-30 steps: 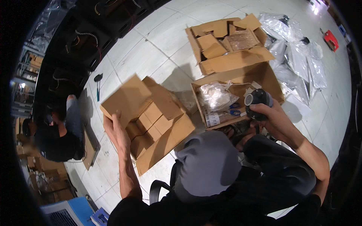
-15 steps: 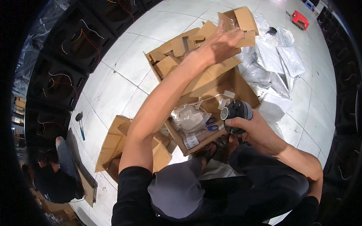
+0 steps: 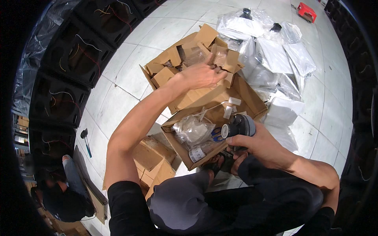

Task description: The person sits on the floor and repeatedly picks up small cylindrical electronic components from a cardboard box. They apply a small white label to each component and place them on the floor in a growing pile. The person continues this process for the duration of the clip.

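My left hand [image 3: 202,76] has its fingers curled on a small open cardboard carton [image 3: 232,59] with clear plastic inside, over the upper box [image 3: 157,76] of cardboard pieces. My right hand [image 3: 254,143] is closed on a black cylindrical part [image 3: 240,126] with a metal ring on its end, above the lower open box [image 3: 254,100]. That box holds a clear bag [image 3: 191,129], blue-handled scissors [image 3: 216,134], some of them behind the part, and small white labelled items [image 3: 233,101]. A third open carton [image 3: 155,157] lies by my left forearm, partly hidden by it.
Black cabinets [image 3: 75,59] with loose wires line both sides. White and clear bags [image 3: 291,55] are piled at the back right, near a red case [image 3: 306,13]. A dark-headed tool [image 3: 88,145] lies on the tiles. Another person [image 3: 69,196] sits at the lower left.
My left hand left the third carton, reached up to a small carton, then brought it down and left over the upper box. My right hand still holds the black part, slightly lower.
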`<move>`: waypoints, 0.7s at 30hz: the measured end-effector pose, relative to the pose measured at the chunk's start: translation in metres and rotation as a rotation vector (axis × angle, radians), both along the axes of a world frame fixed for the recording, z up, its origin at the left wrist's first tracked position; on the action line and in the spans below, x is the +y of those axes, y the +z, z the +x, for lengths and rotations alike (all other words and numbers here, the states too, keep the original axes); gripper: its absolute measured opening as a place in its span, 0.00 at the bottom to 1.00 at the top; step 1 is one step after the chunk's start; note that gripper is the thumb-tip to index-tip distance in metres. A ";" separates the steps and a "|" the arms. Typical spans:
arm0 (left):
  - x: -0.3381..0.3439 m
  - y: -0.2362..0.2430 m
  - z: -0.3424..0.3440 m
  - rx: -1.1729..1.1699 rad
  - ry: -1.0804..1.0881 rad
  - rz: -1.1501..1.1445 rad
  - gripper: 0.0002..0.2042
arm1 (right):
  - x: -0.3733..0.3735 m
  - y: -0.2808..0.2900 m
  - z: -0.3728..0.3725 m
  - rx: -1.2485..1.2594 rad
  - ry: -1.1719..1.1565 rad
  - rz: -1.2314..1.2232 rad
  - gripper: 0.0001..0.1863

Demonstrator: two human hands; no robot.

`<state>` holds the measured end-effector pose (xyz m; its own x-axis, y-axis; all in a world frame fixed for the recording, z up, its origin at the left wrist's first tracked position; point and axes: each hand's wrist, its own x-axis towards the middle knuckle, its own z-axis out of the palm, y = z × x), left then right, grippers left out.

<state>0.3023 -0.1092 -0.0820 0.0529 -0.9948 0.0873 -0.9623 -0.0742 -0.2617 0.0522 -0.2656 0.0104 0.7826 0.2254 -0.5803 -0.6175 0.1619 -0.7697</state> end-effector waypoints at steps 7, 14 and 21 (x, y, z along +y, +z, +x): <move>-0.048 0.036 -0.001 0.323 0.397 0.245 0.16 | -0.002 -0.003 0.001 -0.024 0.002 0.021 0.17; -0.087 0.056 0.034 0.295 0.544 0.337 0.17 | -0.002 -0.003 0.002 -0.028 -0.011 0.064 0.13; -0.088 0.020 0.050 0.152 0.660 0.034 0.16 | -0.006 0.000 0.000 -0.035 -0.033 0.038 0.11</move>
